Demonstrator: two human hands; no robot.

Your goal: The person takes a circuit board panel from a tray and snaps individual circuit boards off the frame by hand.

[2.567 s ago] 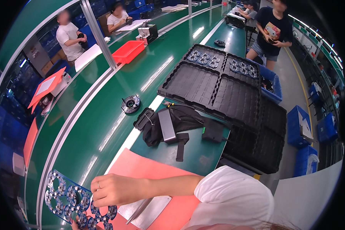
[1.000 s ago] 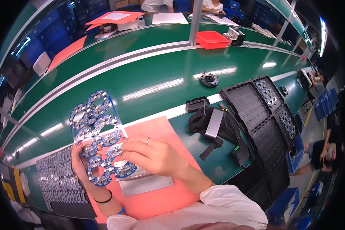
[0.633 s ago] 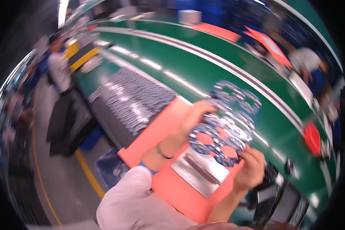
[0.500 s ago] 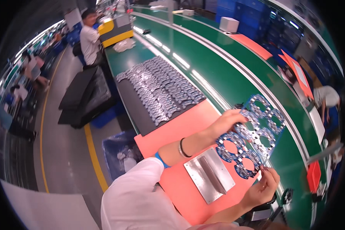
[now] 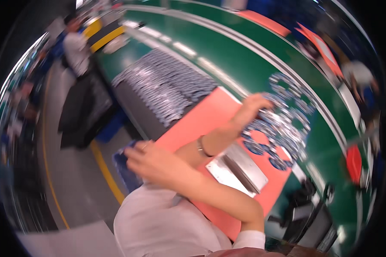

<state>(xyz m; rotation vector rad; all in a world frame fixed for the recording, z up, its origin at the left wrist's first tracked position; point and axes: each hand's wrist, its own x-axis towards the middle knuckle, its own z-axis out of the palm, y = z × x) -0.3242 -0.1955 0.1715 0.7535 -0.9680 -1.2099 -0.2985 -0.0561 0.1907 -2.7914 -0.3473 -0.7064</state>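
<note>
My left hand (image 5: 254, 107) is closed on the near edge of a panel of blue ring-shaped circuit boards (image 5: 283, 115), held up over the right part of the bench and blurred by motion. Crossing above my left forearm, my right arm reaches far to the left. My right hand (image 5: 150, 165) hovers over a blue bin (image 5: 126, 165), its fingers apart and nothing visible in them. Under the panel, a metal plate with an upright fin (image 5: 238, 169) lies on the orange-pink mat (image 5: 197, 120).
Rows of stacked circuit boards (image 5: 163, 85) lie on a black mat (image 5: 135, 105) at the far left of the bench. Beyond is a green conveyor (image 5: 227, 55). A black stand (image 5: 302, 205) is at the near right. A co-worker (image 5: 76, 49) stands by a yellow-and-grey machine (image 5: 107, 36).
My right hand has left the panel's lower corner and swung left across my left forearm to the bin. My left hand still holds the panel. The whole view has shifted.
</note>
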